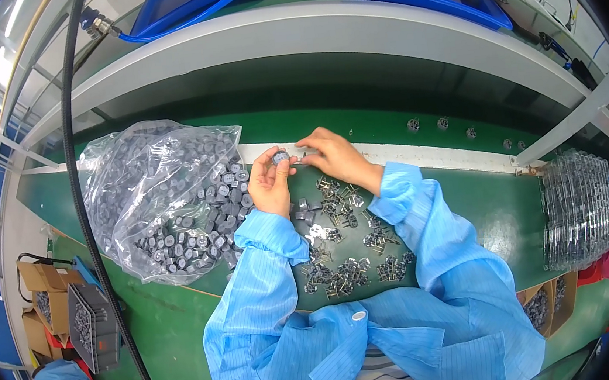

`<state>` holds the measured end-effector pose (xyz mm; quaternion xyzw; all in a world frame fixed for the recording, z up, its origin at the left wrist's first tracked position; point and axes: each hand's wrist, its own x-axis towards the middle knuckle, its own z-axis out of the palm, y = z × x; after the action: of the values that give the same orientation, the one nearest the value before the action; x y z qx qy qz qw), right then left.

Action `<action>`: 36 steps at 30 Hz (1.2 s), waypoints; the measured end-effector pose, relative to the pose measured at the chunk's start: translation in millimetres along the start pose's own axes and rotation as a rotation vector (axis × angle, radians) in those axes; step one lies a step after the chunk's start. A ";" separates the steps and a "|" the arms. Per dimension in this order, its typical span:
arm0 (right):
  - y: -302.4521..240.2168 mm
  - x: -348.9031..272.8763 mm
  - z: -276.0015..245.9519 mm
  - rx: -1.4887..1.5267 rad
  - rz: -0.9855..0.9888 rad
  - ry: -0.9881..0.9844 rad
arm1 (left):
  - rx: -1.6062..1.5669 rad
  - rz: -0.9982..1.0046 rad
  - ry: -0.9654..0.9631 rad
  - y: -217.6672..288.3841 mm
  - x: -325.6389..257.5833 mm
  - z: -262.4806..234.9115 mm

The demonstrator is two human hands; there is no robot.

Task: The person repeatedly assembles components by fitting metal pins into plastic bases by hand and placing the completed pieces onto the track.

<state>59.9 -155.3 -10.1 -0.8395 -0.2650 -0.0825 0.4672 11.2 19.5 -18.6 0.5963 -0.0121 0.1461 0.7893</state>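
Working outward from our own side, we have heaps of small metal-pronged parts (340, 279) on the green table (478, 220), between our blue sleeves (259, 284). Beyond the nearest heap, loose grey pieces (303, 209) lie near the left wrist, and a clear plastic bag (121, 209) full of similar ones spreads to the left. Past these, our hands are almost together: the left hand (269, 188) pinches one grey round part (281, 155) between thumb and fingers, and the right hand (338, 158) holds its fingertips just beside it. Something small shows there, but we cannot tell whether they grip it. We would do best to steady the grey part by its rim, keep our thumb off its face, view it squarely and press lightly. Farther back, small round pieces (443, 123) stand apart, below a shelf (287, 25) carrying a blue tray (433, 6).
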 end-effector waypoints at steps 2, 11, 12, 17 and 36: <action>3.9 3.4 9.7 -0.040 -0.039 -0.129 | 0.001 0.004 -0.006 0.6 -0.9 -1.2; 10.5 -52.8 -55.0 -0.022 0.118 -0.021 | -0.001 -0.159 -0.118 7.4 -14.6 13.5; 13.6 -62.8 -60.6 -0.108 0.057 -0.010 | 0.011 -0.163 -0.163 7.0 -16.8 16.3; -2.1 -79.8 -74.9 -0.239 0.016 -0.123 | 0.084 -0.195 -0.265 2.1 -22.3 21.8; -24.3 -59.2 -57.6 0.091 0.002 0.014 | 0.501 -0.176 -0.411 -2.3 -35.6 29.9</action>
<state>3.4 -214.5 16.7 -0.8171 -0.2642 -0.0755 0.5068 -17.7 -17.0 -19.1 0.7877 -0.0832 -0.0477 0.6086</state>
